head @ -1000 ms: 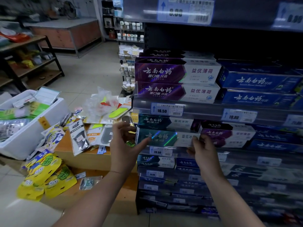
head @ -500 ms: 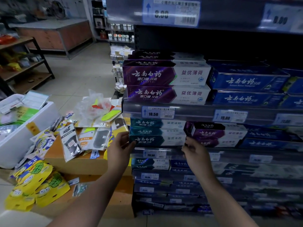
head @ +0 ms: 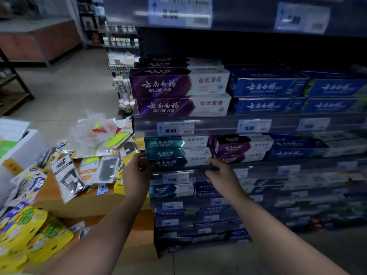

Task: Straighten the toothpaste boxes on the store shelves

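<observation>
A stack of three teal toothpaste boxes [head: 174, 153] lies at the left end of the middle shelf [head: 198, 171]. The bottom teal box [head: 178, 162] sits pushed in, level with the shelf edge. My left hand [head: 137, 171] curls its fingers around that box's left end. My right hand [head: 220, 174] has its fingers spread, with the fingertips touching the box's right lower corner. Purple boxes [head: 238, 148] lie just right of the teal stack, with blue boxes [head: 294, 149] beyond. On the shelf above are two large purple-and-white boxes [head: 178, 94] and blue ones [head: 266, 96].
Price-tag rails [head: 174, 129] run along each shelf front. Left of the shelves, a wooden display table [head: 83, 201] carries packets and plastic bags. Yellow packs [head: 29, 235] hang over its front. A white bin [head: 23, 147] stands at far left. Lower shelves hold more boxes [head: 172, 190].
The bottom teal box, held out in front of the shelf a second ago, has been pushed back into the stack. Both hands moved in with it and stay at its ends.
</observation>
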`<state>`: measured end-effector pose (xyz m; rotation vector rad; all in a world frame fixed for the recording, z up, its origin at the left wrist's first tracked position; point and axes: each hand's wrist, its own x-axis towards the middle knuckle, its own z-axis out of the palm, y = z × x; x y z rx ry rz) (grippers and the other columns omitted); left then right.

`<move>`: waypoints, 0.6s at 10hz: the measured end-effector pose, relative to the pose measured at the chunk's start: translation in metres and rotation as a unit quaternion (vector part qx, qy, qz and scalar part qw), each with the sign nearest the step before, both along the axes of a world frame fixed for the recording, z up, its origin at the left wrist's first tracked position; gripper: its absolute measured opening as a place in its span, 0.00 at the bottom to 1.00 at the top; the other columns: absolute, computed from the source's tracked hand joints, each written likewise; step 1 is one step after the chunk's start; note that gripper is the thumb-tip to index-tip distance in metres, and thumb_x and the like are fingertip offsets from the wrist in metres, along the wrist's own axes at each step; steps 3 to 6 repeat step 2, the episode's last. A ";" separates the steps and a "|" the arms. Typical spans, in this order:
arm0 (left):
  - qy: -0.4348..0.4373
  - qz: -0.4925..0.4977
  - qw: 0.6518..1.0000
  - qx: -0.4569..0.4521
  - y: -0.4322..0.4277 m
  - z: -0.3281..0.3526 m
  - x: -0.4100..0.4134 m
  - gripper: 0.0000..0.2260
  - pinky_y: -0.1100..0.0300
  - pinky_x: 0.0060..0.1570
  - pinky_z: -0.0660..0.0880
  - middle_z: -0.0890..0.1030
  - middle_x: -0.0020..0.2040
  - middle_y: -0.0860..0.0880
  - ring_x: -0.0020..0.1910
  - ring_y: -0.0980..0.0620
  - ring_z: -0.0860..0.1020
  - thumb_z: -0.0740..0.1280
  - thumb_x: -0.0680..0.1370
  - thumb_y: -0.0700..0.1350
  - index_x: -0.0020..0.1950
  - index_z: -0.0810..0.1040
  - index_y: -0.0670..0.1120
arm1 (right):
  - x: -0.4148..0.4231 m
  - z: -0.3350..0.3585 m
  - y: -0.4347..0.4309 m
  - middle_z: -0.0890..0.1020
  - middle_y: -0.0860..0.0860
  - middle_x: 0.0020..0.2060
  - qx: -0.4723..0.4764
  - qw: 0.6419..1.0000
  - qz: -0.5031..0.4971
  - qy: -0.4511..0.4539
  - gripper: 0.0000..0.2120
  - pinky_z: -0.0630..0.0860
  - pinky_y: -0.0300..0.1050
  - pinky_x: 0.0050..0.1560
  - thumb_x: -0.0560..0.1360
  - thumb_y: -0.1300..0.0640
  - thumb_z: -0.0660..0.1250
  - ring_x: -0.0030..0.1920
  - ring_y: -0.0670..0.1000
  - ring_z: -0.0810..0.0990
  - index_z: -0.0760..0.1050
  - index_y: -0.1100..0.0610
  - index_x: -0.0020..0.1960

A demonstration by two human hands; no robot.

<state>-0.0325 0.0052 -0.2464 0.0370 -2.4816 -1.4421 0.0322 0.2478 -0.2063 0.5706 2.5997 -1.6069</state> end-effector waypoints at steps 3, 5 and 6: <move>0.011 0.005 0.998 -0.062 0.003 0.014 0.035 0.12 0.51 0.43 0.77 0.85 0.52 0.42 0.50 0.40 0.82 0.71 0.77 0.41 0.60 0.78 0.41 | 0.022 0.015 0.023 0.75 0.46 0.68 0.011 0.999 0.036 0.016 0.23 0.75 0.53 0.65 0.78 0.54 0.65 0.60 0.50 0.78 0.68 0.51 0.73; 0.011 0.005 0.998 -0.062 0.003 0.014 0.035 0.12 0.51 0.43 0.77 0.85 0.52 0.42 0.50 0.40 0.82 0.71 0.77 0.41 0.60 0.78 0.41 | 0.022 0.015 0.023 0.75 0.46 0.68 0.011 0.999 0.036 0.016 0.23 0.75 0.53 0.65 0.78 0.54 0.65 0.60 0.50 0.78 0.68 0.51 0.73; 0.011 0.005 0.998 -0.062 0.003 0.014 0.035 0.12 0.51 0.43 0.77 0.85 0.52 0.42 0.50 0.40 0.82 0.71 0.77 0.41 0.60 0.78 0.41 | 0.022 0.015 0.023 0.75 0.46 0.68 0.011 0.999 0.036 0.016 0.23 0.75 0.53 0.65 0.78 0.54 0.65 0.60 0.50 0.78 0.68 0.51 0.73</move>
